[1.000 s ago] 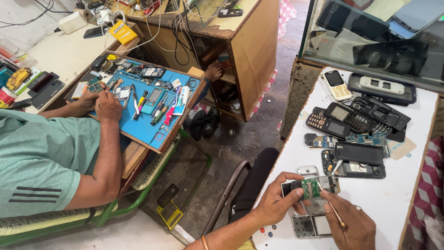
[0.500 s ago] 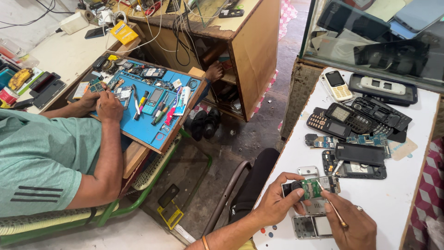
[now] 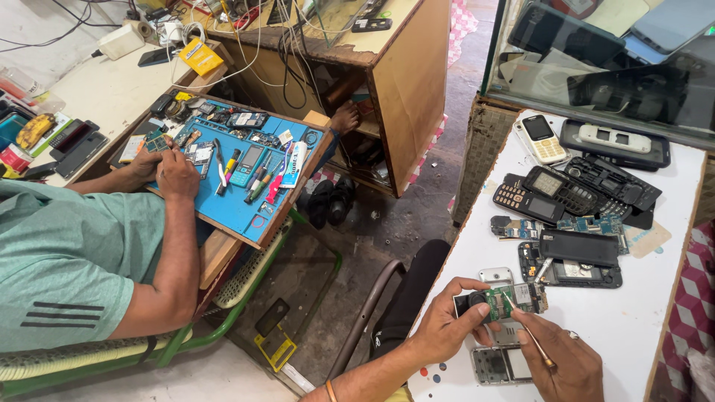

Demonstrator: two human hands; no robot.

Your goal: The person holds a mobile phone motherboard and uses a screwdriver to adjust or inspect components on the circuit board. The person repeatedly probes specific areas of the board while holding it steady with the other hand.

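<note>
White table (image 3: pixel 633 327) carries dismantled phones (image 3: pixel 555 195), circuit boards (image 3: pixel 514 227).

One head-worn camera looks steeply down, close over the white table (image 3: pixel 633 327), across the floor

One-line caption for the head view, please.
Left hand holds a green circuit board over a white table; right hand probes it with a thin tool.
</note>
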